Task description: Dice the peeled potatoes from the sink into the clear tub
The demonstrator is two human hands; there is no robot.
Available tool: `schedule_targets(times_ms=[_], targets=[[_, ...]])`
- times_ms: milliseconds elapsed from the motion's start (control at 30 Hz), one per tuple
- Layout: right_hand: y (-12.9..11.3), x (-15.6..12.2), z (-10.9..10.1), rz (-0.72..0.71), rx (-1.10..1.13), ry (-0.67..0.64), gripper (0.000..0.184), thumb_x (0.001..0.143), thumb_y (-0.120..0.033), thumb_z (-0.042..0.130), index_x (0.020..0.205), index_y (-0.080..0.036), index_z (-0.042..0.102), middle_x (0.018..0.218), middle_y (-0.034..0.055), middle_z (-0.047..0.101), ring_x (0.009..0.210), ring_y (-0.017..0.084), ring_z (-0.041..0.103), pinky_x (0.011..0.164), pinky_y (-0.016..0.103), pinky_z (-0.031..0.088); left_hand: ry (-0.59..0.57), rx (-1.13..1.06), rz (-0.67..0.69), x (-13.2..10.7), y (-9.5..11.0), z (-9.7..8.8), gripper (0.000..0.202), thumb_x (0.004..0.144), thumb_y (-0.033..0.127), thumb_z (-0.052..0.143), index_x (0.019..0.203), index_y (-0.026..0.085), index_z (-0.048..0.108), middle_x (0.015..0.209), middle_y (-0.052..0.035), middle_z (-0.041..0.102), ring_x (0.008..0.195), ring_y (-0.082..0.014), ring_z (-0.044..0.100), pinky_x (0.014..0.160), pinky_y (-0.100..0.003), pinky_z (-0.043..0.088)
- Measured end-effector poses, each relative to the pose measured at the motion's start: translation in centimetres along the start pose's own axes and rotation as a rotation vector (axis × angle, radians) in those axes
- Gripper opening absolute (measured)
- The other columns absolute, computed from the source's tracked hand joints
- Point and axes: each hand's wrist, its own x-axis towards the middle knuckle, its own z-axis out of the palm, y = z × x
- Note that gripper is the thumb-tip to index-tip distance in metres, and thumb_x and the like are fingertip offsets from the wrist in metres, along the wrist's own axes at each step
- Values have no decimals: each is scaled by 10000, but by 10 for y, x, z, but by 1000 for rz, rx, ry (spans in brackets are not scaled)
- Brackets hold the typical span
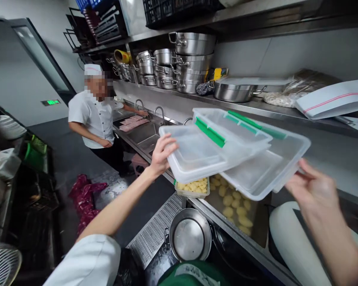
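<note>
In front of me I hold translucent plastic pieces with green clips, raised above the counter. My left hand [162,154] grips the left edge of one translucent plastic lid [191,157], its fingers over the rim. At the right, my right hand [314,186] pinches the corner of another translucent plastic lid [256,171], which is tilted. The two overlap in the middle, where I cannot tell how they fit together. Below them stand a tub of cut yellow pieces [193,186] and a sink [256,218] with peeled potatoes [235,204].
A steel pot [191,234] stands below, close to a green lidded container [187,274]. Stacked steel pots [195,59] line the shelf [179,93]. At the far left sinks, a person in white [92,115] works near slabs of meat [134,122]. A purple bag [85,200] lies on the floor.
</note>
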Motion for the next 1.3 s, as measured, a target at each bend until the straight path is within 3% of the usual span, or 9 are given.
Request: schedule_targets(times_ms=[100, 267, 367, 533, 700, 1033, 1300], targets=[[41, -6, -35, 200, -52, 32, 170, 748, -46, 581, 779, -147, 714, 888, 77, 726, 815, 182, 708, 832, 347, 613, -13, -34, -26, -58, 8, 15, 232, 913, 334, 661, 1120, 231, 643, 1218, -113, 641, 1337, -310, 485, 1028, -568, 469], [99, -7, -93, 215, -82, 17, 154, 667, -162, 760, 812, -178, 709, 829, 19, 723, 724, 132, 684, 756, 243, 594, -65, -40, -44, -124, 21, 29, 194, 897, 245, 669, 1090, 237, 650, 1201, -116, 654, 1332, -348, 496, 972, -592, 513], [118, -7, -119, 225, -87, 75, 197, 626, -173, 799, 798, -190, 704, 790, -4, 722, 692, 117, 674, 695, 211, 581, -80, -45, -15, -141, 25, 29, 222, 877, 187, 682, 1089, 250, 661, 1201, -107, 663, 1328, -366, 500, 953, -611, 526], [124, -11, -145, 265, -67, 117, 208, 615, -202, 813, 791, -189, 703, 792, 0, 720, 687, 120, 671, 668, 210, 572, -68, -27, 0, -145, 28, 27, 257, 801, 138, 755, 1018, 258, 687, 1167, -86, 683, 1294, -380, 535, 917, -623, 550], [119, -13, -151, 225, -70, 99, 269, 610, -240, 843, 826, -188, 693, 823, -6, 719, 722, 120, 666, 721, 227, 560, -26, -42, 12, -152, 29, 43, 315, 767, 103, 772, 1025, 258, 678, 1168, -81, 683, 1274, -382, 553, 899, -633, 559], [98, -8, -140, 135, -104, 82, 275, 623, -245, 853, 829, -203, 676, 847, -7, 701, 752, 120, 643, 764, 252, 543, 26, -79, -62, -167, 32, 77, 289, 806, 125, 723, 1038, 293, 682, 1157, -66, 691, 1261, -377, 566, 901, -629, 556], [139, -13, -117, 218, 2, 109, 217, 634, -206, 814, 792, -215, 666, 828, -39, 690, 743, 94, 638, 738, 209, 544, 54, 48, -130, -170, 31, 70, 176, 825, 190, 735, 983, 243, 680, 1118, -83, 688, 1249, -372, 569, 896, -614, 557]])
